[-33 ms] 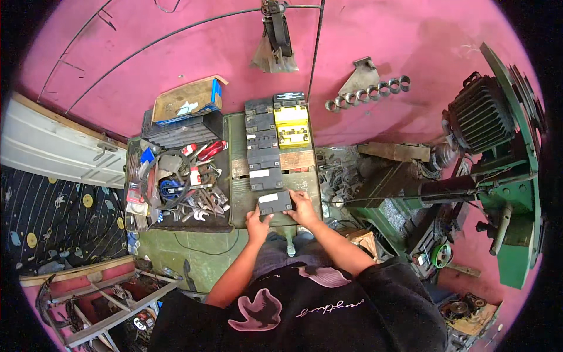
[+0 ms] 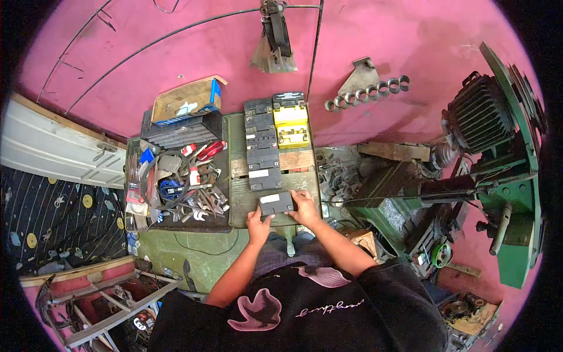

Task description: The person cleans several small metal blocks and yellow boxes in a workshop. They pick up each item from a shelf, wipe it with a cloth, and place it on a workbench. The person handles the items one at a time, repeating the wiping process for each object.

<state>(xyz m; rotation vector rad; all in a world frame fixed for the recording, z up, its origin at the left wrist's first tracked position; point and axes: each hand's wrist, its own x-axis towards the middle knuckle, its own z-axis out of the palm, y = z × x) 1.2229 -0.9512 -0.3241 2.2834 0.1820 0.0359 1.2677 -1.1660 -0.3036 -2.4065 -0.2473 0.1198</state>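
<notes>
Black battery (image 2: 279, 205) sat gripped between our left fingers (image 2: 254, 216) and right fingers (image 2: 302, 200); we risked dropping it past near edge of surface (image 2: 241, 202) if either side loosened.

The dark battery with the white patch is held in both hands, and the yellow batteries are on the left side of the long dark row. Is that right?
Not quite: in the head view, the yellow batteries are on the right side of the long dark row. The dark battery is indeed held between the left hand and right hand.
</notes>
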